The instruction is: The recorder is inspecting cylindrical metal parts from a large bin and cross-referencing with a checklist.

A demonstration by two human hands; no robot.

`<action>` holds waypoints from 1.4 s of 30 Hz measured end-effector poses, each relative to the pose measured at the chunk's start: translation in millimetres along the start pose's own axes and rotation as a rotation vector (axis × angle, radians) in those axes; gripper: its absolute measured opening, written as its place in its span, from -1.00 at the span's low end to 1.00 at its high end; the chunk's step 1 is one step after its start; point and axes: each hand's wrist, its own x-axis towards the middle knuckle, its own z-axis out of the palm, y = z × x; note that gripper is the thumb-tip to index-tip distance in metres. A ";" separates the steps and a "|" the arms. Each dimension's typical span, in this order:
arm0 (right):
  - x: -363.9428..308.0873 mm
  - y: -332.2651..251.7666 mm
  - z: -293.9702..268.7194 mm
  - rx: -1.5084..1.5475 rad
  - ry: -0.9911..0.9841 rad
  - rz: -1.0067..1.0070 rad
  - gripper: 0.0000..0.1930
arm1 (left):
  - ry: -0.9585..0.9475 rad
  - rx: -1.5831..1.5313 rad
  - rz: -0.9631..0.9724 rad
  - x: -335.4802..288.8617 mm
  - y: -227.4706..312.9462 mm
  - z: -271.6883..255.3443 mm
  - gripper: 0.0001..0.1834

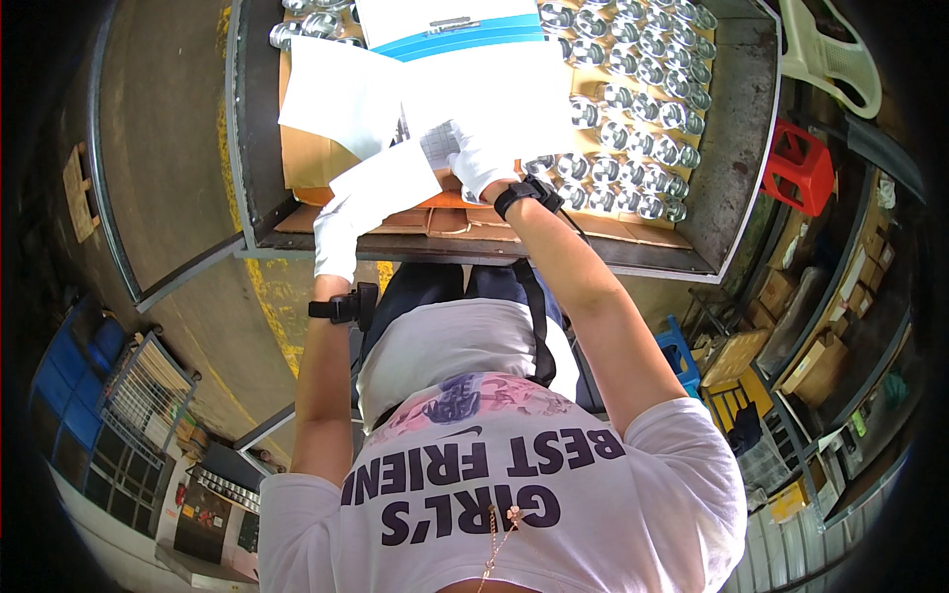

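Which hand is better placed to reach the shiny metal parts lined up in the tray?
Likely the right hand. It rests on the white papers right at the edge of the rows of metal parts. The left hand sits farther left, over the cardboard, away from them.

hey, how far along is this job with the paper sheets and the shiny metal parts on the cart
Done: rows of shiny round metal parts already stand packed on brown cardboard in the dark metal cart tray. In hand: the white-gloved left hand and white-gloved right hand both hold white paper sheets over the tray's left side. Left: the sheets are not yet laid flat; that side's parts are mostly hidden.
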 end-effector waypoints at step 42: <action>-5.6 24.8 -35.2 -0.009 0.025 0.002 -0.60 | -0.032 0.071 0.066 1.7 7.2 21.2 -0.65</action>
